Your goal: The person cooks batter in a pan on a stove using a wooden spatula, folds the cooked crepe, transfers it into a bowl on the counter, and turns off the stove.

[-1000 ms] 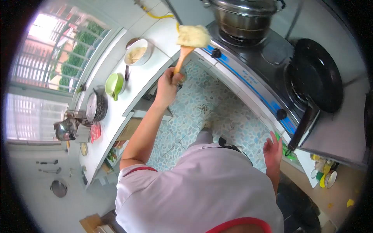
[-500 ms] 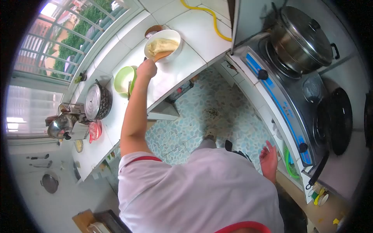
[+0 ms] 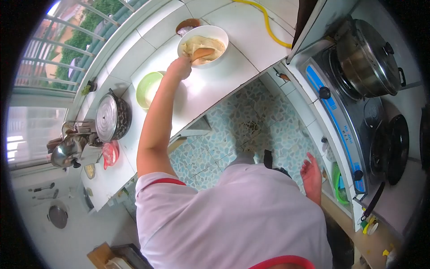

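Observation:
My left hand is closed around the handle of a brown wooden spoon. The spoon's head rests against a pale, dough-like mass in a white bowl on the counter. A light green bowl with something whitish inside stands close by, partly covered by my forearm. On the other side of my body, my right hand hangs over the floor with its fingers apart, holding nothing.
A small brown bowl stands behind the white one. Along the window are a lidded pot, a kettle and a red item. To the right is a gas stove with a steel pot and a black pan.
My left hand has pushed the spoon farther over the pale mass, which now looks more spread out. The whole view has shifted slightly. My right hand still hangs open.

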`<control>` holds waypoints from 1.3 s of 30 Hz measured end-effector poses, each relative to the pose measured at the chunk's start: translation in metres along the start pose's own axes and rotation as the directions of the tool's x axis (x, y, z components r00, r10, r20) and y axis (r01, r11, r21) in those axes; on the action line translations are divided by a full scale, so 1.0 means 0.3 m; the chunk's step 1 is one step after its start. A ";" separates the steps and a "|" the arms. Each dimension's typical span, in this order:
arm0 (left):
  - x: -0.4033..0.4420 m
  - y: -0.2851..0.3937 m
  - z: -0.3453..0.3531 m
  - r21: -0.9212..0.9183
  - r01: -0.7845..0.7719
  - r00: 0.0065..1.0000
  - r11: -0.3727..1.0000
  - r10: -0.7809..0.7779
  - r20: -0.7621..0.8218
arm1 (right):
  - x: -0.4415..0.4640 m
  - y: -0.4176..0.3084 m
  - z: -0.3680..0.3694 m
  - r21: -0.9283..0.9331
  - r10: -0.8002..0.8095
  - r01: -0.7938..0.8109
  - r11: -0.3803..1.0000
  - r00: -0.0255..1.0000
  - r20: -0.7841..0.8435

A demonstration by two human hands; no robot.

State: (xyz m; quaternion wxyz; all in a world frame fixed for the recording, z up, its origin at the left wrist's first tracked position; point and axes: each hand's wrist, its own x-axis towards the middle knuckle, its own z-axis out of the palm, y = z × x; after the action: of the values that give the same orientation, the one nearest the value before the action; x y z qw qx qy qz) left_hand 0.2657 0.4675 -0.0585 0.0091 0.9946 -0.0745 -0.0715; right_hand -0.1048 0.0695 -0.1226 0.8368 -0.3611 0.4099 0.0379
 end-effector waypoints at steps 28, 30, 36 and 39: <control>-0.653 0.449 0.110 -0.703 -0.136 0.970 0.698 -0.050 -0.237 | -0.036 -0.082 -0.056 -0.372 -0.084 0.107 0.922 0.993 0.079; -0.681 0.474 0.257 -0.782 -0.241 0.963 0.575 0.044 -0.265 | -0.031 -0.086 -0.067 -0.389 -0.078 0.122 0.913 0.989 0.127; -0.750 0.687 0.415 -0.928 0.038 0.998 0.370 0.038 0.056 | -0.093 -0.103 -0.108 -0.333 -0.161 0.160 0.929 0.987 0.025; -0.696 0.744 0.438 -0.973 -0.041 0.959 0.229 0.281 0.026 | -0.094 -0.058 -0.160 -0.265 -0.166 0.138 0.954 0.983 -0.084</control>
State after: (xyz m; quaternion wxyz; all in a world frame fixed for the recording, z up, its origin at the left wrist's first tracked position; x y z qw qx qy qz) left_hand 0.0095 0.2770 -0.1528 0.6161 0.7533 -0.1180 -0.1978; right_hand -0.1488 0.0327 -0.1117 0.7603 -0.4987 0.4161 0.0071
